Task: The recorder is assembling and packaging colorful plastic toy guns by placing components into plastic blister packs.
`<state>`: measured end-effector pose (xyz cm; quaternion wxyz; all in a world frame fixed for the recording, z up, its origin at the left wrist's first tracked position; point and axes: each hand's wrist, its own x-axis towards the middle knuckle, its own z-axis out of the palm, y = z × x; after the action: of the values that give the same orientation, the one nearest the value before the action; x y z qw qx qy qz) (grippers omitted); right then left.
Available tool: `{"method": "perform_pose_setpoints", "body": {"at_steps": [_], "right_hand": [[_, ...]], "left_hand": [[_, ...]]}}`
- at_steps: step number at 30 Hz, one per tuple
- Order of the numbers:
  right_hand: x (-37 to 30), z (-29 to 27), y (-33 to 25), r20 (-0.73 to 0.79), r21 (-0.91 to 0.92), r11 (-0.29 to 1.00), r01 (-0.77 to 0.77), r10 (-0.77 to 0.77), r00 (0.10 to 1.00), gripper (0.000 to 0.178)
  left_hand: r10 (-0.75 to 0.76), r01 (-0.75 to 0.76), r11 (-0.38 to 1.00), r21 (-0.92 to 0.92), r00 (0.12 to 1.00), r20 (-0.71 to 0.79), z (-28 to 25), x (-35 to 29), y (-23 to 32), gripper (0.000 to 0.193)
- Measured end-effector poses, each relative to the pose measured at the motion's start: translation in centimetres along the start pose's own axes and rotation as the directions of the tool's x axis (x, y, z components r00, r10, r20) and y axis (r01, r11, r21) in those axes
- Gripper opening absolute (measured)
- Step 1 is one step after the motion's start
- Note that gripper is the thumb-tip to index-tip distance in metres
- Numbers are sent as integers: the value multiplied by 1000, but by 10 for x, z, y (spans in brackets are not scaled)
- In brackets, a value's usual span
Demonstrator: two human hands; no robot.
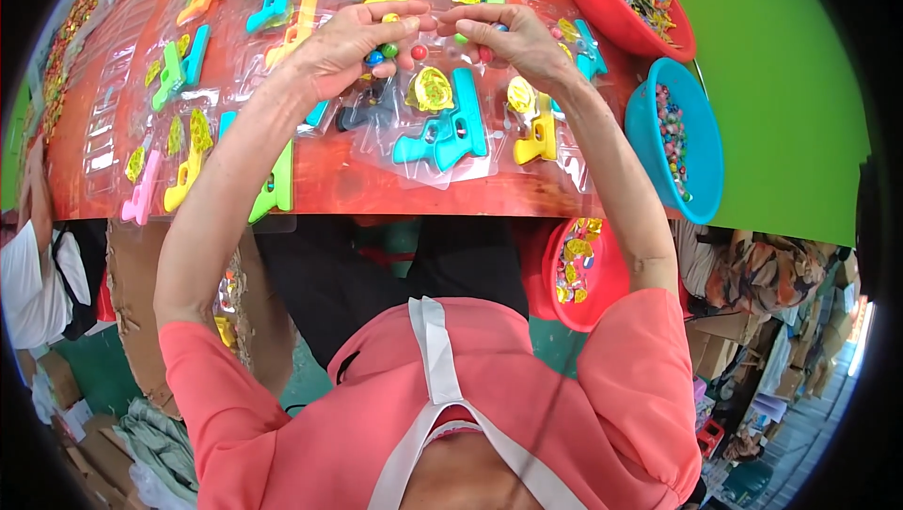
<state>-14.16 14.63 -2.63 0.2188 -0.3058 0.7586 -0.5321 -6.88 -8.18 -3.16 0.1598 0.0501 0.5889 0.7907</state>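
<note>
cupping glossy round balls (388, 50), left hand (343, 44) and right hand (531, 39) bend fingers (480, 13) loosely over clear plastic (406, 124).

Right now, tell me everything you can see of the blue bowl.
The blue bowl is round, deep and open, its smooth wall plastic-looking, its mouth facing up. It stands where the red table meets the green surface, just nearer the person than a red bowl. Small multicoloured balls lie inside, leaving much of the inner wall bare. The right forearm passes close beside it in this view; whether they touch cannot be told.
</note>
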Motion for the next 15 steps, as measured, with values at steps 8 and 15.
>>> {"method": "perform_pose_setpoints", "body": {"at_steps": [8,15], "right_hand": [[-2,4,-23,-13,131,981,-140,143,990,17],[25,42,-40,231,-474,805,358,-279,932,15]], "left_hand": [[1,-31,979,-201,989,-147,-23,-34,21,45],[43,-51,998,-26,965,-257,-53,-98,25,28]]}}
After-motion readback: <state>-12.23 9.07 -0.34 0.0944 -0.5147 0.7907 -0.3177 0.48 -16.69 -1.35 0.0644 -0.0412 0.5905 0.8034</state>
